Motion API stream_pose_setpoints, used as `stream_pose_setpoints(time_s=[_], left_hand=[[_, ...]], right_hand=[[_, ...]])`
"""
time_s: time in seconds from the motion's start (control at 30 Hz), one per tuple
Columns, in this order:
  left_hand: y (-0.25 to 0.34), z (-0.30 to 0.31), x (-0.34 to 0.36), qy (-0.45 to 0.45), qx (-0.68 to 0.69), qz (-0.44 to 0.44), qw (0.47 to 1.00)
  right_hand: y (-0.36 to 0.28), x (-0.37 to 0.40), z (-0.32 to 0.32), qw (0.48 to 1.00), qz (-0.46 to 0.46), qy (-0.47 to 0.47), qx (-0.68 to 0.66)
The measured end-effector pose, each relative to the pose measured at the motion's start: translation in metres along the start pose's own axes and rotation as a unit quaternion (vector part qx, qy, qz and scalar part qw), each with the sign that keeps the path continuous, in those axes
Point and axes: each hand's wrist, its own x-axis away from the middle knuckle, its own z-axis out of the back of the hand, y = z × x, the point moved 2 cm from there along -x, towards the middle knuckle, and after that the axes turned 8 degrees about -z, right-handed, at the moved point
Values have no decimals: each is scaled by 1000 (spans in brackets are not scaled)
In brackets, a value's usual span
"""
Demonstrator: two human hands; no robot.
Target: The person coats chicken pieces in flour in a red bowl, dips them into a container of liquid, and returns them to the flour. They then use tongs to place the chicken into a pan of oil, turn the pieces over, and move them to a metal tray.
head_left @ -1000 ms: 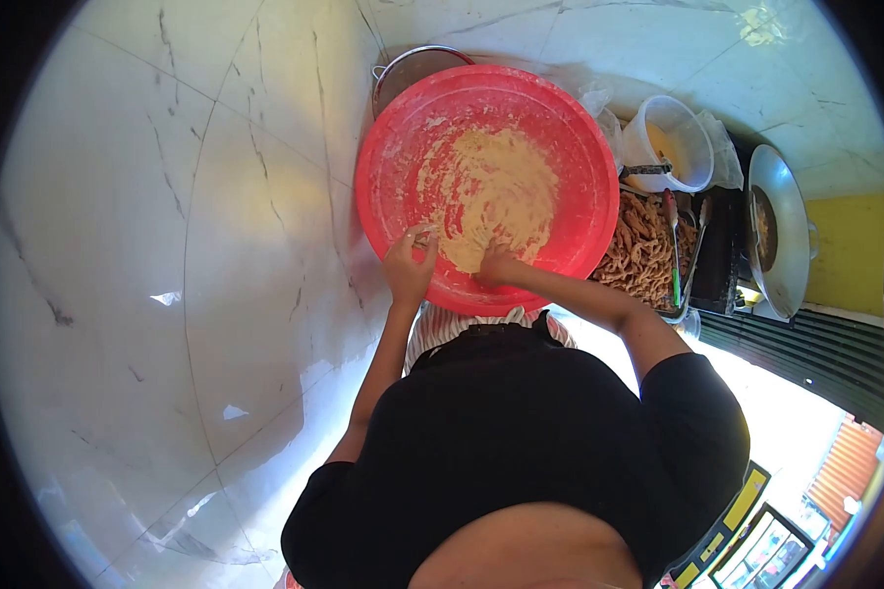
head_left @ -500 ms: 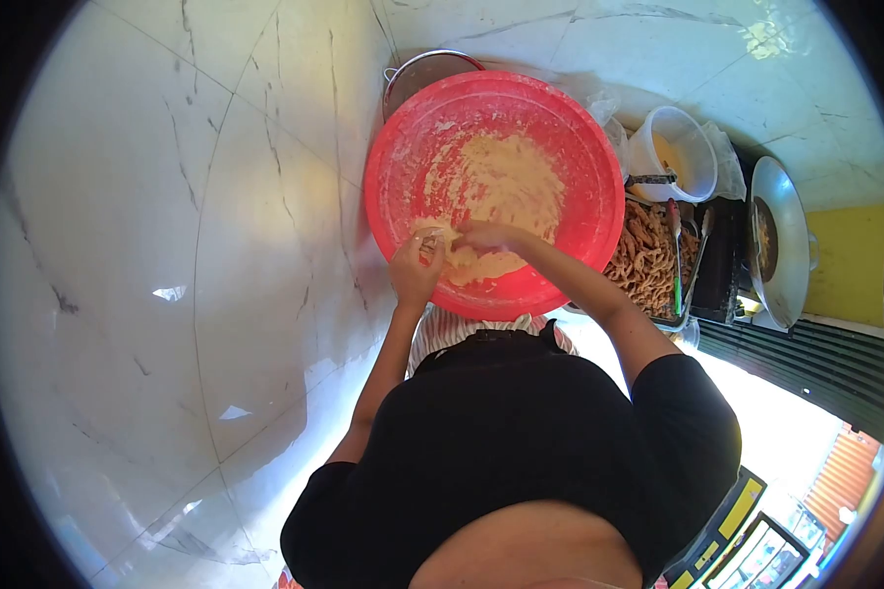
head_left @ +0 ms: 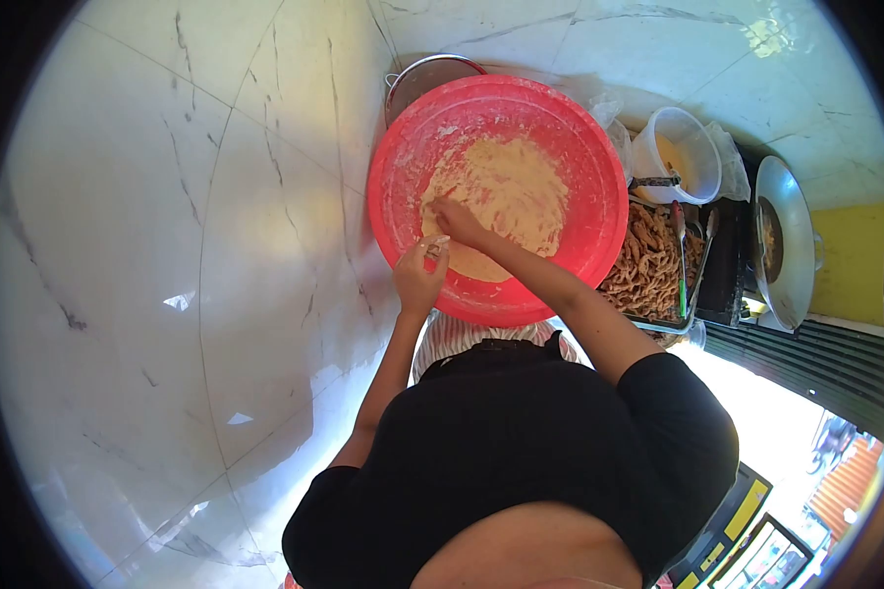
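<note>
A wide red plastic basin (head_left: 594, 245) holds a pale yellow floury mix (head_left: 516, 187). Over the basin's near-left part, my left hand (head_left: 421, 277) is closed in a pinch, with something whitish at its fingertips that is too small to name. My right hand (head_left: 459, 222) is curled closed down at the left part of the floury mix, just beyond the left fingertips. Whatever its fingers hold is hidden from above.
Right of the basin lies a tray of browned fried strips (head_left: 648, 260) with tongs (head_left: 680, 250) on it. Behind stands a white plastic tub (head_left: 702, 162). A large metal wok (head_left: 794, 236) is farther right. Marble-patterned tiles (head_left: 147, 245) line the left.
My right hand has moved left and away from me across the mix and curled closed. The pale clump at my left fingertips has shrunk to a small whitish bit.
</note>
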Motion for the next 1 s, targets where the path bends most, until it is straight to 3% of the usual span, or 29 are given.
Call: stream_pose_setpoints(time_s=[0.07,0.27,0.4,0.47,0.6,0.67,0.7,0.77,0.9,0.97,1.0], left_hand=[[0,0,0,15,2,-26,1000],[5,2,-1,-2,12,-10,1000],[3,1,0,-2,7,-12,1000],[6,3,-1,-8,6,-12,1000],[4,3,-1,-3,8,-15,1000],[0,1,0,-8,4,-18,1000],[0,1,-1,-8,3,-18,1000],[1,0,-1,-6,8,-21,1000],[-2,0,0,5,-15,-50,999],[1,1,-1,-5,1,-34,999],[1,1,-1,-5,0,-34,999]], right_hand=[[-15,14,7,975,15,-178,-129],[7,77,17,956,107,-274,-13],[1,112,46,942,108,-307,82],[-9,119,65,866,-107,-443,205],[3,111,71,868,-45,-468,160],[10,97,74,833,-172,-523,-49],[14,89,73,834,-172,-522,-50],[20,69,67,848,-259,-447,-118],[10,28,64,840,-223,-475,-137],[0,11,64,947,-32,-291,-135],[1,3,56,947,-32,-290,-135]])
